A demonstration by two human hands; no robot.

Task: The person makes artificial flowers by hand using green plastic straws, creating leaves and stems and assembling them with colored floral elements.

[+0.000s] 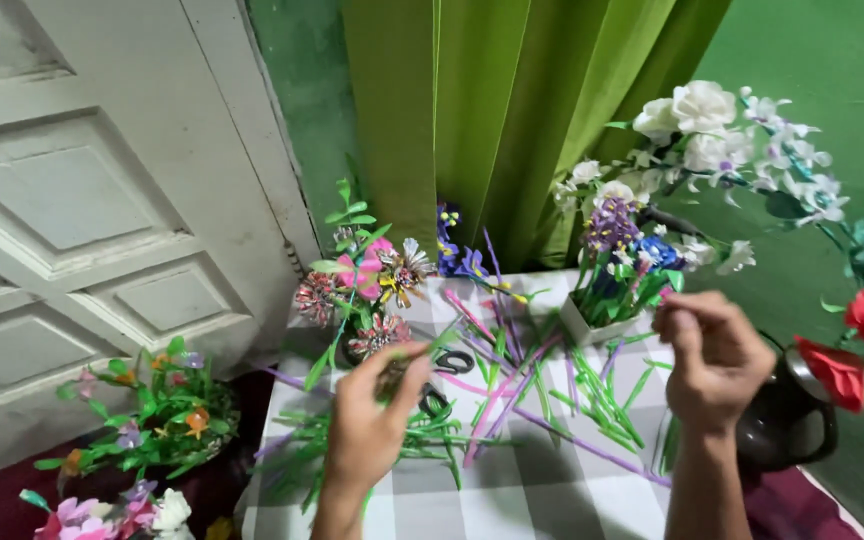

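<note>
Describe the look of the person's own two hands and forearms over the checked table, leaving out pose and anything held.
Both the left hand and the right hand are bare: no gloves, and no rings, watch or bracelet show. The forearms are uncovered down to the frame's lower edge, with no sleeve in view. Fingernails look short and unpainted.

I saw two bare hands, the left hand (367, 420) and the right hand (714, 355). Both arms were bare too (no sleeves showed anywhere). I saw no rings, no watch and no gloves on them.
</note>
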